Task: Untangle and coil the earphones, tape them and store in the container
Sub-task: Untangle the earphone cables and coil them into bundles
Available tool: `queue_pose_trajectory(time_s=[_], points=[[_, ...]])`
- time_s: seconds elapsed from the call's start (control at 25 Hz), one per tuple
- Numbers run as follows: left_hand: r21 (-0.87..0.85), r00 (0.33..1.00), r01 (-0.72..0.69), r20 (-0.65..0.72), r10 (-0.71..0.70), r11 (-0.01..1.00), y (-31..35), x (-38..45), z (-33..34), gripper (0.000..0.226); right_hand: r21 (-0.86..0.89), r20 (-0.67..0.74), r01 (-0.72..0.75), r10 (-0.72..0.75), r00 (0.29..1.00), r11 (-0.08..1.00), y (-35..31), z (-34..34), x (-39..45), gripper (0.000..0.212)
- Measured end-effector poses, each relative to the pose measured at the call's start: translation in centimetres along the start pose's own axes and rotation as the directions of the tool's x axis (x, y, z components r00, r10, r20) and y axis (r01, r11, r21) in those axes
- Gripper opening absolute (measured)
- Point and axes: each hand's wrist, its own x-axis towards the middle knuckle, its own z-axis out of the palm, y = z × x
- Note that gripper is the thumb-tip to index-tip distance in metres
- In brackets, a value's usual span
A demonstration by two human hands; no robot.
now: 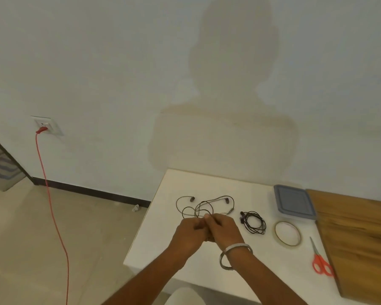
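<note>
Left hand (pixel 188 231) and right hand (pixel 223 227) meet at frame centre-bottom, fingers (pixel 207 216) pinching cord of tangled earphones (pixel 204 205); loops spread on white worktop (pixel 163 227) just above hands. Coiled black earphones (pixel 254 222) right of hands. Tape roll (pixel 287 233), lidded container (pixel 294 201), red scissors (pixel 320 260) further right.

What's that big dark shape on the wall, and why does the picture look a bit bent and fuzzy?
Head view: the shape is a person's shadow on the wall, so light probably comes from behind them; the wide lens bends the white table edges and baseboard; the frame is soft overall, the wooden board smeared, while both hands, left hand and right hand, pinch the tangled earphones.
</note>
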Motion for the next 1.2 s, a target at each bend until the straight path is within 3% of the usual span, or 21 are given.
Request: queue_pose_trajectory(time_s=[0.08,0.16,0.24,0.28,0.32,0.4,0.48,0.72,0.88,1.0,1.12,1.2], points=[[0.068,0.997,0.055,0.053,-0.058,0.996,-0.4,-0.7,0.3,0.017,-0.165,-0.037,0.098,-0.105,0.994,0.981,-0.3,-0.5,-1.3,0.026],[0.121,0.995,0.102,-0.016,-0.101,0.987,-0.8,-1.0,0.4,0.015,-0.226,-0.006,0.164,-0.170,0.985,0.960,-0.5,-1.3,-2.2,0.025],[0.331,0.960,-0.034,-0.253,0.123,0.943,-1.3,-1.4,0.5,0.015,-0.319,0.091,0.223,-0.204,0.975,0.921,-0.6,-2.3,-2.8,0.023],[0.424,0.915,-0.157,-0.277,0.293,0.892,-1.5,-1.5,0.5,0.022,-0.383,0.158,0.263,-0.218,0.963,0.885,-0.7,-2.7,-3.0,0.023],[0.478,0.881,-0.284,-0.212,0.423,0.831,-1.7,-1.5,0.6,0.029,-0.434,0.216,0.310,-0.236,0.947,0.846,-0.8,-3.1,-3.1,0.024],[0.485,0.871,-0.435,0.013,0.491,0.758,-1.7,-1.2,0.5,0.028,-0.469,0.253,0.380,-0.291,0.923,0.797,-1.1,-3.8,-3.3,0.026],[0.452,0.884,-0.459,0.146,0.444,0.765,-1.5,-0.9,0.0,0.019,-0.443,0.173,0.371,-0.328,0.929,0.816,-1.0,-5.0,-3.0,0.027],[0.456,0.897,-0.422,0.088,0.432,0.784,-0.7,-0.3,-2.7,0.020,-0.288,-0.114,0.153,-0.192,0.975,0.946,1.7,-10.5,-2.6,0.032],[0.426,0.887,-0.445,0.090,0.453,0.788,0.2,-0.1,-2.2,0.021,-0.378,0.011,0.081,-0.083,0.996,0.922,3.8,-11.8,-2.7,0.031],[0.403,0.883,-0.463,0.136,0.449,0.789,1.1,0.1,-0.6,0.020,-0.419,0.142,0.120,-0.066,0.988,0.900,4.2,-11.0,-2.7,0.023],[0.422,0.865,-0.500,0.201,0.459,0.756,1.7,0.3,0.8,0.020,-0.271,0.198,0.247,-0.197,0.960,0.930,2.5,-10.0,-3.0,0.032],[0.432,0.850,-0.524,0.223,0.476,0.734,2.2,0.3,1.3,0.021,-0.122,0.254,0.323,-0.286,0.924,0.938,0.8,-9.4,-3.4,0.027]])
